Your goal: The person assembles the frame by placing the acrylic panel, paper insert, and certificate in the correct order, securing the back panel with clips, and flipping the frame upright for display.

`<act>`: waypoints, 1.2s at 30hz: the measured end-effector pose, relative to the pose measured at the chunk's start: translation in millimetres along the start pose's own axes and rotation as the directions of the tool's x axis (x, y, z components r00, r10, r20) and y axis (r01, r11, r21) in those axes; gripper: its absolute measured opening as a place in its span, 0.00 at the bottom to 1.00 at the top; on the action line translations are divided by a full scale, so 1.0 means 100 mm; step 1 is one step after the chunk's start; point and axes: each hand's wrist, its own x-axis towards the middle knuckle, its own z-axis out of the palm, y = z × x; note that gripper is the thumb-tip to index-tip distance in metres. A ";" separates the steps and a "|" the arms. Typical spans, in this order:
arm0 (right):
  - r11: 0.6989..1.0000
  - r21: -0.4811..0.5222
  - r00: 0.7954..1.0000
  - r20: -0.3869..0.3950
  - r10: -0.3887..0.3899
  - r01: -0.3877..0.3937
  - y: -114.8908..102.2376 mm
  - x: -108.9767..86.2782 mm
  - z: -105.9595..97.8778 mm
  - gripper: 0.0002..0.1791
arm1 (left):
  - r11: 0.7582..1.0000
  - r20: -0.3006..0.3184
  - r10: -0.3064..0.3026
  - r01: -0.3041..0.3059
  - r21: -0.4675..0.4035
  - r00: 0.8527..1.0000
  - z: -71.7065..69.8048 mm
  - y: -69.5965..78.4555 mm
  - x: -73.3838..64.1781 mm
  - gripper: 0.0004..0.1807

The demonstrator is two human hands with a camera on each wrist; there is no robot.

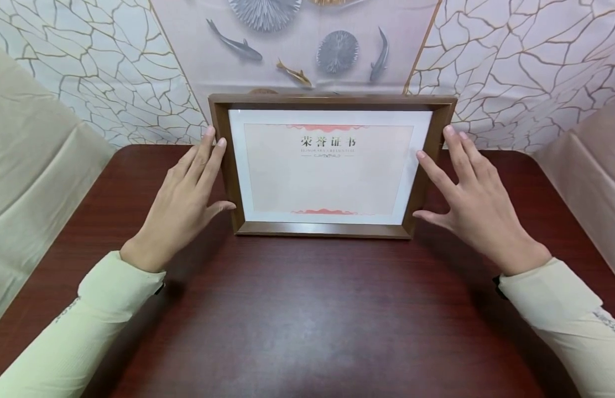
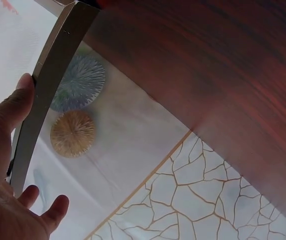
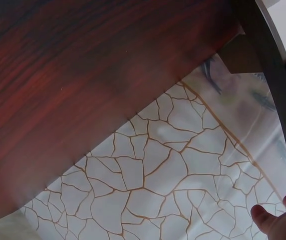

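A brown picture frame (image 1: 322,229) stands upright on the table, holding a white-matted certificate (image 1: 327,182) with red trim and Chinese lettering. My left hand (image 1: 180,193) is at its left side, fingers extended along the edge and thumb near the lower front corner. In the left wrist view, the left thumb (image 2: 20,97) touches the frame's side, with two fingertips showing behind it. At the opposite side is my right hand (image 1: 479,202), fingers spread, with the index fingertip over the front border. Behind the frame, a brown flap (image 3: 240,55) shows in the right wrist view.
The dark red wooden table (image 1: 297,309) stretches toward me. Beyond it hangs a backdrop (image 1: 297,33) printed with fish and round leaf shapes, flanked by a gold-cracked white pattern (image 1: 511,72). Beige cloth (image 1: 29,166) drapes along both sides.
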 end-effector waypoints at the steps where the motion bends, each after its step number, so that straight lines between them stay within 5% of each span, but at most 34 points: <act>1: 1.000 0.004 1.000 -0.002 0.004 -0.004 0.00 0.00 0.01 0.44 | 1.000 0.002 -0.004 0.004 -0.004 1.000 0.00 0.00 0.00 0.64; 13: 0.998 -0.030 0.997 0.063 0.052 -0.050 -0.09 0.03 -0.02 0.58 | 0.999 0.020 -0.041 0.041 -0.007 0.999 0.02 -0.02 0.03 0.62; 18: 0.998 -0.025 0.998 0.031 0.059 -0.058 -0.09 0.03 0.00 0.60 | 0.999 0.014 -0.052 0.052 -0.001 0.999 0.03 0.01 0.01 0.62; 23: 0.978 0.009 0.976 0.075 0.206 -0.207 -0.25 -0.06 -0.05 0.59 | 0.986 0.042 -0.162 0.164 -0.041 0.986 0.03 0.16 -0.07 0.59; 25: 0.945 0.046 0.941 0.116 0.318 -0.325 -0.38 -0.14 -0.09 0.57 | 0.959 0.098 -0.268 0.276 -0.069 0.958 0.00 0.28 -0.14 0.56; 29: 0.838 0.093 0.826 0.257 0.502 -0.538 -0.62 -0.35 -0.25 0.52 | 0.881 0.263 -0.438 0.469 -0.067 0.860 -0.11 0.51 -0.33 0.48; 31: 0.794 0.084 0.768 0.332 0.548 -0.602 -0.68 -0.45 -0.33 0.48 | 0.855 0.336 -0.475 0.517 -0.043 0.813 -0.17 0.58 -0.42 0.45; 36: 0.735 0.009 0.647 0.482 0.591 -0.678 -0.72 -0.64 -0.44 0.46 | 0.831 0.461 -0.495 0.556 0.003 0.736 -0.28 0.67 -0.60 0.43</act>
